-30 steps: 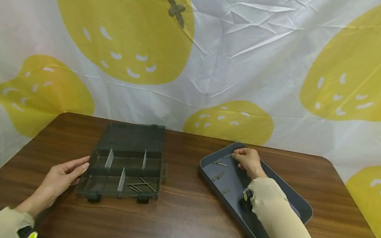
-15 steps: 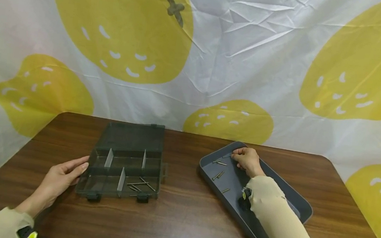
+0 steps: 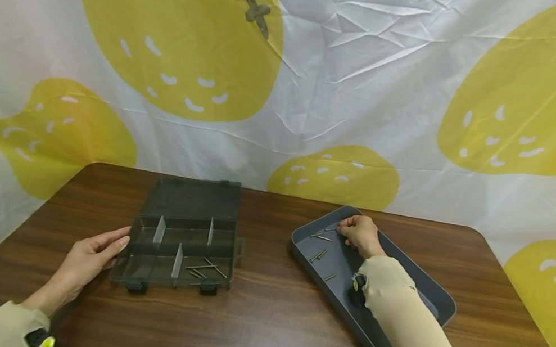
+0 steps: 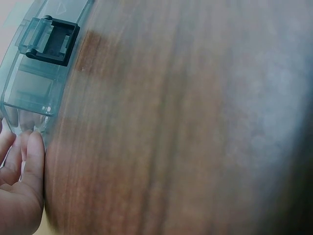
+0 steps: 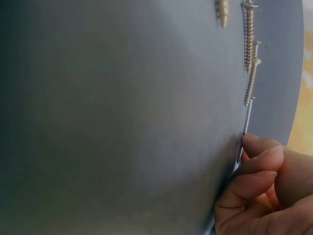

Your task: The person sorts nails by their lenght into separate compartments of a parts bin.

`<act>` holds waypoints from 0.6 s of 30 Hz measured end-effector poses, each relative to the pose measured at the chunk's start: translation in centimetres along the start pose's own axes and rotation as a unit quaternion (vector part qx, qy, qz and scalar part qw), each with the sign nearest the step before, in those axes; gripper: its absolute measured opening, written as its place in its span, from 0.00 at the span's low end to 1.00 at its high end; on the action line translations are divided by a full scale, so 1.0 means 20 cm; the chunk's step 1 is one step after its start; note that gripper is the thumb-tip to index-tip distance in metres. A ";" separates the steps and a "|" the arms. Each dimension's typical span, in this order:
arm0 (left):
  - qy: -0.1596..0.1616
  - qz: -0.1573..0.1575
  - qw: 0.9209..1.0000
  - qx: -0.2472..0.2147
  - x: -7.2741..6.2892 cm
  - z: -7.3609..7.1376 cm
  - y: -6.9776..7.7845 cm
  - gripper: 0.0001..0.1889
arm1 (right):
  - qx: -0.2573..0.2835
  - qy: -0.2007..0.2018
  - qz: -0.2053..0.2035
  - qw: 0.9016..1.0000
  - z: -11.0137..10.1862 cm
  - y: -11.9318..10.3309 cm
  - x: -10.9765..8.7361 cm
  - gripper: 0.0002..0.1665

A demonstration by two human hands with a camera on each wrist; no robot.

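At the far end of the grey tray, my right hand pinches a thin, smooth nail between thumb and finger. The nail's flat head points toward screws lying close by in the tray. On the left stands a smoky, see-through compartment box, its lid tipped back. Fingertips of my left hand rest against the box's left side, fingers fairly straight. Several thin metal fasteners lie crossed in the box's front right compartment.
Several more screws lie along the left part of the tray. Both containers stand on a brown wooden table. A white cloth printed with yellow fruit hangs right behind the table's back edge. Two dark latches face the table's front.
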State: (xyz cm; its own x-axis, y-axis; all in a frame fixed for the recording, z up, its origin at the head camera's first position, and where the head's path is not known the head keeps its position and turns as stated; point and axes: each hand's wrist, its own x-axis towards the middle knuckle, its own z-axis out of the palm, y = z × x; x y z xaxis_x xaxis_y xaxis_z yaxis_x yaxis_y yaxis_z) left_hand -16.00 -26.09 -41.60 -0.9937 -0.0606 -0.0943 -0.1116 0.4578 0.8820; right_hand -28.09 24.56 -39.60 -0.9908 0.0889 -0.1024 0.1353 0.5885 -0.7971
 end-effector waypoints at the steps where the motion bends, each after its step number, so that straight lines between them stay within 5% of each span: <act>1: -0.001 0.000 1.000 0.000 0.00 0.00 0.00 0.36 | -0.001 -0.001 0.001 1.000 0.00 0.00 0.00 0.08; 18: 0.000 0.005 1.000 -0.002 0.00 0.00 0.00 0.36 | -0.023 -0.024 -0.016 0.999 -0.02 -0.01 -0.03 0.06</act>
State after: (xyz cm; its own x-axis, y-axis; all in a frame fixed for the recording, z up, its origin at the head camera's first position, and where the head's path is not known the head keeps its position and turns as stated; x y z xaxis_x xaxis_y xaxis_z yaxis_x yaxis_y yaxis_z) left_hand -15.93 -26.09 -41.58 -0.9947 -0.0572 -0.0859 -0.1026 0.4545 0.8848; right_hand -27.52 24.70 -39.14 -0.9938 0.0326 -0.1067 0.1035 0.6265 -0.7725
